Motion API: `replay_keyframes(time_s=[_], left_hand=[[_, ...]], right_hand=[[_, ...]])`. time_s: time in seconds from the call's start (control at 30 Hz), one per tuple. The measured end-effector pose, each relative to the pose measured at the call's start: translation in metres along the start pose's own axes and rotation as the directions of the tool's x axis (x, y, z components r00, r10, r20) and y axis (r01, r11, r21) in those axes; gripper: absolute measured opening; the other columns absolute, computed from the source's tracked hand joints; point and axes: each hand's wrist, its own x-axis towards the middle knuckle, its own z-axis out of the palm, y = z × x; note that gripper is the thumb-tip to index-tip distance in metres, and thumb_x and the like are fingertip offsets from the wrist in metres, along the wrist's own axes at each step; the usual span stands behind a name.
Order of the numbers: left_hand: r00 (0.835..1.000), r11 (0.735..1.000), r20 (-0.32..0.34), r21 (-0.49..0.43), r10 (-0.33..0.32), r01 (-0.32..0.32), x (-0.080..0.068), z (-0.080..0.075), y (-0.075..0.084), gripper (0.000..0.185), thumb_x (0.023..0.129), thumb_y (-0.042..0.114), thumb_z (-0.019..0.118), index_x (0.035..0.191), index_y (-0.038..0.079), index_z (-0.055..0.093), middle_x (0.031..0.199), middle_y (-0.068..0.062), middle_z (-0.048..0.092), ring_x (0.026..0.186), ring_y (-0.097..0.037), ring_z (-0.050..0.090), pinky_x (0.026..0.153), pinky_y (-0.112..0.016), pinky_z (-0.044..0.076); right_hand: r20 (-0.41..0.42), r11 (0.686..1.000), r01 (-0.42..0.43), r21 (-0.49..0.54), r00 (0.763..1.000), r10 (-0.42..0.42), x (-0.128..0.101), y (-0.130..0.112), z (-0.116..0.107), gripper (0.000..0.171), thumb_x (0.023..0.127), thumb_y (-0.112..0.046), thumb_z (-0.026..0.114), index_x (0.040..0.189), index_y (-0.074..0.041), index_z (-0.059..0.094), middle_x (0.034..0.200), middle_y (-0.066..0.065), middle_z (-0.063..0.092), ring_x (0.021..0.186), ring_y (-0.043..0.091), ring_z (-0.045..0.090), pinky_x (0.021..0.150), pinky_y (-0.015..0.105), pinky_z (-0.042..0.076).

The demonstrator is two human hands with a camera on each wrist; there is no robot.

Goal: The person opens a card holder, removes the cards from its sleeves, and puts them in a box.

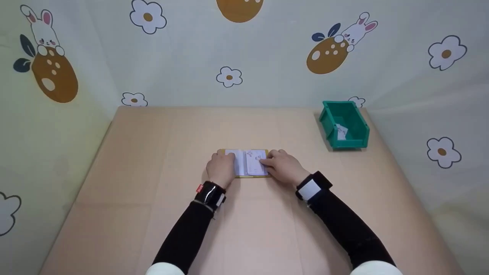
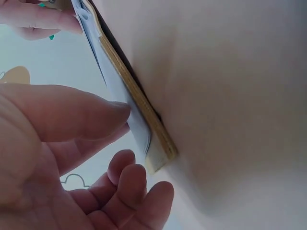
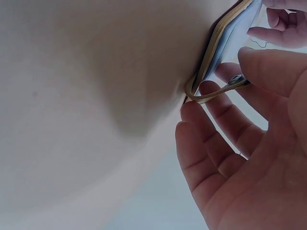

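Observation:
A small card album with a yellow-brown cover lies open on the table, with pale sleeves inside. Under the right sleeve shows a white card with a small print. My left hand holds the album's left side, its thumb on the left sleeve and the other fingers loosely bent by the edge, as the left wrist view shows. At the right edge my right hand holds the album, thumb over the card side. In the right wrist view a narrow strap with a metal snap curves up between those fingers.
A green open-front bin stands at the table's back right, with a small white printed card inside. Beige covering spreads over the table. Patterned cloth walls rise at the back and both sides.

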Motion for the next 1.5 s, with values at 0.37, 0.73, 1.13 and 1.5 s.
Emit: replay_keyframes(time_s=[0.37, 0.73, 1.13, 1.5], left_hand=[[0.999, 0.999, 0.046, 0.036, -0.019, 0.017, 0.002, -0.003, 0.006, 0.016, 0.091, 0.002, 0.060, 0.104, 0.002, 0.069, 0.104, -0.019, 0.059, 0.094, -0.032, 0.058, 0.073, -0.045, 0.052], [0.989, 0.994, 0.147, -0.099, -0.021, 0.036, 0.011, 0.001, 0.025, 0.012, 0.091, 0.004, 0.057, 0.096, 0.000, 0.067, 0.094, -0.015, 0.066, 0.086, -0.028, 0.063, 0.068, -0.044, 0.054], [0.963, 0.974, 0.244, -0.167, -0.112, 0.155, 0.019, 0.001, 0.032, 0.013, 0.089, 0.012, 0.060, 0.084, 0.003, 0.068, 0.096, -0.012, 0.069, 0.081, -0.026, 0.063, 0.068, -0.043, 0.054], [0.954, 0.953, 0.263, -0.221, -0.146, 0.207, 0.023, 0.002, 0.029, 0.012, 0.088, 0.015, 0.062, 0.086, 0.005, 0.067, 0.099, -0.011, 0.069, 0.083, -0.026, 0.063, 0.070, -0.043, 0.052]], right_hand=[[0.015, 1.000, -0.008, -0.016, 1.000, 0.008, 0.002, 0.000, 0.000, 0.033, 0.096, -0.017, 0.063, 0.129, -0.016, 0.067, 0.111, 0.009, 0.060, 0.096, 0.025, 0.052, 0.078, 0.037, 0.047], [-0.025, 1.000, 0.008, 0.003, 1.000, -0.008, 0.001, 0.003, 0.002, 0.031, 0.095, -0.015, 0.065, 0.125, -0.015, 0.070, 0.107, 0.009, 0.060, 0.094, 0.026, 0.053, 0.075, 0.039, 0.048], [-0.006, 1.000, 0.008, 0.003, 1.000, -0.008, 0.001, 0.001, -0.001, 0.031, 0.096, -0.016, 0.064, 0.126, -0.015, 0.069, 0.109, 0.009, 0.060, 0.096, 0.025, 0.053, 0.077, 0.039, 0.048], [0.020, 1.000, -0.013, -0.011, 1.000, 0.013, 0.002, -0.002, -0.003, 0.031, 0.096, -0.016, 0.064, 0.127, -0.015, 0.068, 0.109, 0.008, 0.060, 0.094, 0.023, 0.052, 0.076, 0.037, 0.048]])
